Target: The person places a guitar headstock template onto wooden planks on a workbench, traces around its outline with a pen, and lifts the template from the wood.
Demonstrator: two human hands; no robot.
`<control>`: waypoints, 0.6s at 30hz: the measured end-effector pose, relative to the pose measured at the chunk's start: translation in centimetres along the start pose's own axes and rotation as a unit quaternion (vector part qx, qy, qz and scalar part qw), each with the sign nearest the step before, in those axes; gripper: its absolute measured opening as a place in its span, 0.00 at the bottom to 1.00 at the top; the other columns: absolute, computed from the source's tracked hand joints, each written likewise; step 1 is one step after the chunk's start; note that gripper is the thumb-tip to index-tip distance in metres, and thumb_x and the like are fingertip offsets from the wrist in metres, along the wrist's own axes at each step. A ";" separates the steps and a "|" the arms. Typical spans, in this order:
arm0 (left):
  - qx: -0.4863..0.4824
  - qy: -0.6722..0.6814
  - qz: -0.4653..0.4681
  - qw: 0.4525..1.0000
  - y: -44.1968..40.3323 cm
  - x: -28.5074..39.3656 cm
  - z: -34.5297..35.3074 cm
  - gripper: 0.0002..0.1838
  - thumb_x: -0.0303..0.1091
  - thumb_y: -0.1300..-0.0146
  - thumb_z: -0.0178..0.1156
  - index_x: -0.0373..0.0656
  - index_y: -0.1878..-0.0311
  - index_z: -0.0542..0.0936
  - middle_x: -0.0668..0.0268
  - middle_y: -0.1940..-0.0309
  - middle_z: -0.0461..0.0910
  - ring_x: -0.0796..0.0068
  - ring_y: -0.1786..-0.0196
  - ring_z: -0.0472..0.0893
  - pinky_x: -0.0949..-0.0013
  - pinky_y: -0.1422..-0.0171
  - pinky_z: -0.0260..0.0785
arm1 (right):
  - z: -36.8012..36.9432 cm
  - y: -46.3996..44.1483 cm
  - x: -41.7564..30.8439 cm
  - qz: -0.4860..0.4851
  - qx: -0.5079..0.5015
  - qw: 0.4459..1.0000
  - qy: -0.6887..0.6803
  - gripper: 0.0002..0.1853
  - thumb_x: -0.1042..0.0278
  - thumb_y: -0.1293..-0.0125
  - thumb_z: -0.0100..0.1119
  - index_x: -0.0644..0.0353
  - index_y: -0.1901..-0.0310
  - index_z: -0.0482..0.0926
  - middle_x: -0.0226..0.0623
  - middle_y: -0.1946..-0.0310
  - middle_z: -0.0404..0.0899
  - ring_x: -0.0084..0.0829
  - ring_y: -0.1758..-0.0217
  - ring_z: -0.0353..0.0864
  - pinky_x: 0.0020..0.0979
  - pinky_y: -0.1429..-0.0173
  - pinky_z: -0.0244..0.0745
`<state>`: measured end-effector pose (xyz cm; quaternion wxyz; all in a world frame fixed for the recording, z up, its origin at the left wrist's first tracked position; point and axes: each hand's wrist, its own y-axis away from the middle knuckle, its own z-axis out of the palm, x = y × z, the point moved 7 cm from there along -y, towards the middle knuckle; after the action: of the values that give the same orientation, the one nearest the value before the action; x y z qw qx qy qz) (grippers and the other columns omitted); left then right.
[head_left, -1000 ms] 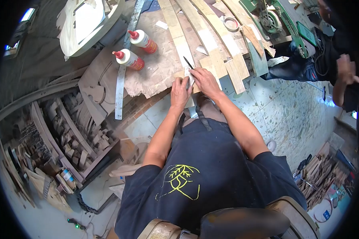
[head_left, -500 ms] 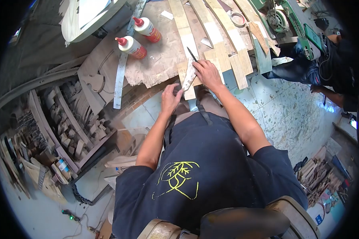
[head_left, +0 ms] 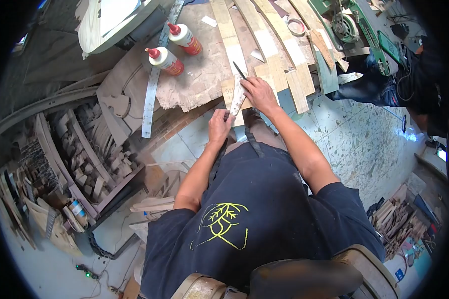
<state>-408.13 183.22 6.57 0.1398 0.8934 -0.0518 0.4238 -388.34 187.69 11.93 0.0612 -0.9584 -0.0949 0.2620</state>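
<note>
one speckled white strip (head_left: 238, 98), seemingly pinched by left fingers (head_left: 226, 115), could be dragged askew by right fingers (head_left: 249, 84) pinching a slim black tool (head_left: 240, 71).

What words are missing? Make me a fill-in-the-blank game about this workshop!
The thin dark tool is in the person's ____ hand.
The two bottles by the long metal strip have ____ tips.
The drawing on the dark shirt is ____.

Missing words: right; red; yellow.
</note>
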 end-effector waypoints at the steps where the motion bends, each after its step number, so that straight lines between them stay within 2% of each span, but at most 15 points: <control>1: -0.004 0.003 -0.002 1.000 0.0 -0.1 0.0 0.12 0.30 0.40 0.73 0.39 0.55 0.84 0.56 0.61 0.83 0.60 0.62 0.88 0.59 0.54 0.80 | 0.0 0.0 0.0 0.000 0.000 1.000 0.001 0.25 0.72 0.42 0.72 0.54 0.41 0.79 0.37 0.45 0.80 0.42 0.40 0.78 0.42 0.36 0.74; 3: -0.012 0.010 -0.006 1.000 0.0 -0.3 0.2 0.12 0.29 0.40 0.72 0.38 0.54 0.84 0.57 0.60 0.84 0.60 0.62 0.88 0.59 0.55 0.81 | -0.1 0.0 -0.1 -0.002 0.004 1.000 0.008 0.25 0.71 0.42 0.72 0.53 0.42 0.79 0.36 0.45 0.80 0.41 0.40 0.79 0.42 0.36 0.73; 6: -0.012 0.091 0.005 0.996 0.1 -1.0 -0.1 0.12 0.28 0.38 0.69 0.38 0.51 0.83 0.57 0.57 0.87 0.63 0.61 0.89 0.61 0.55 0.82 | -0.3 0.0 -0.2 -0.006 0.008 1.000 0.017 0.25 0.71 0.42 0.72 0.53 0.42 0.80 0.36 0.45 0.80 0.40 0.40 0.79 0.42 0.37 0.72; 9: 0.046 0.170 -0.057 0.983 0.5 -5.0 -0.2 0.13 0.28 0.35 0.65 0.37 0.49 0.82 0.56 0.56 0.88 0.69 0.62 0.89 0.66 0.56 0.81 | -0.3 0.0 -0.2 -0.011 0.012 1.000 0.025 0.25 0.71 0.42 0.72 0.53 0.41 0.80 0.35 0.45 0.80 0.40 0.40 0.79 0.42 0.37 0.72; 10: 0.050 0.189 -0.099 0.976 0.7 -6.2 -0.1 0.12 0.31 0.33 0.65 0.36 0.49 0.82 0.56 0.57 0.89 0.73 0.60 0.88 0.69 0.53 0.80 | -0.3 0.0 -0.2 -0.013 0.013 0.999 0.027 0.25 0.70 0.42 0.72 0.53 0.41 0.80 0.35 0.45 0.80 0.40 0.40 0.78 0.42 0.37 0.72; 13: 0.017 0.223 -0.167 0.960 0.5 -7.9 0.8 0.14 0.35 0.32 0.65 0.36 0.49 0.82 0.57 0.58 0.89 0.73 0.58 0.87 0.68 0.50 0.78 | -0.4 0.0 -0.4 -0.014 0.011 0.999 0.029 0.25 0.70 0.41 0.72 0.53 0.41 0.80 0.36 0.45 0.80 0.40 0.40 0.79 0.42 0.37 0.72; 16: -0.035 0.213 -0.214 0.953 -0.1 -7.4 1.5 0.17 0.38 0.30 0.67 0.37 0.45 0.81 0.60 0.55 0.86 0.70 0.57 0.86 0.66 0.47 0.79 | -0.4 0.0 -0.4 -0.014 0.009 0.999 0.029 0.24 0.70 0.41 0.71 0.54 0.41 0.80 0.36 0.46 0.80 0.40 0.40 0.79 0.42 0.36 0.71; 18: 0.060 0.081 -0.050 0.994 -1.4 -4.3 -0.6 0.18 0.38 0.32 0.68 0.40 0.43 0.82 0.58 0.50 0.83 0.64 0.53 0.84 0.63 0.44 0.77 | -0.4 -0.1 -0.5 -0.018 0.013 0.999 0.031 0.24 0.70 0.41 0.71 0.54 0.41 0.80 0.36 0.46 0.80 0.40 0.40 0.79 0.42 0.36 0.71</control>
<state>-411.02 184.64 3.27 0.1104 0.8642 0.0297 0.4901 -388.56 187.63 12.54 0.0815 -0.9633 -0.1072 0.2324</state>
